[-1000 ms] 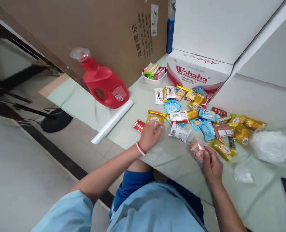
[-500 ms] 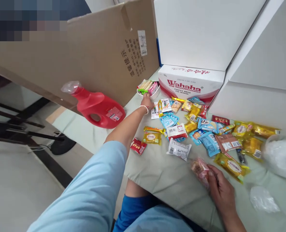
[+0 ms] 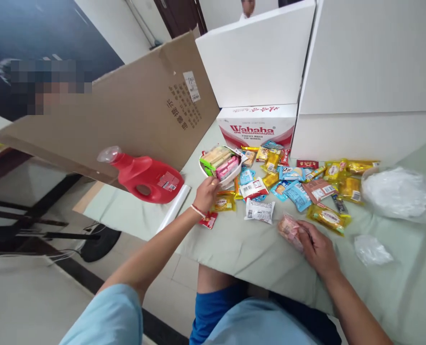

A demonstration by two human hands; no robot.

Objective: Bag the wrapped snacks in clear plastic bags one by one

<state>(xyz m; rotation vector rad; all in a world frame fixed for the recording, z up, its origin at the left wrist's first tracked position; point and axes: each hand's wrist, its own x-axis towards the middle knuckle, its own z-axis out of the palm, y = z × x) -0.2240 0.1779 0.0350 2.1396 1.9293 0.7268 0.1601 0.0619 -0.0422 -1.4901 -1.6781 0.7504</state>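
Crowding the cloth (image 3: 245, 247), snack packets (image 3: 298, 194) lie between bowl (image 3: 233, 178) and plastic bag (image 3: 396, 191)

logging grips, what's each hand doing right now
Left hand: closed on the rim of the white bowl of snacks.
Right hand: closed on a pink snack packet.

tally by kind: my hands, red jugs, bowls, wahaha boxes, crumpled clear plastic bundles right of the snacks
Left hand and right hand: 2
Red jug: 1
White bowl: 1
Wahaha box: 1
Large bundle and small bundle: 2
Total: 7
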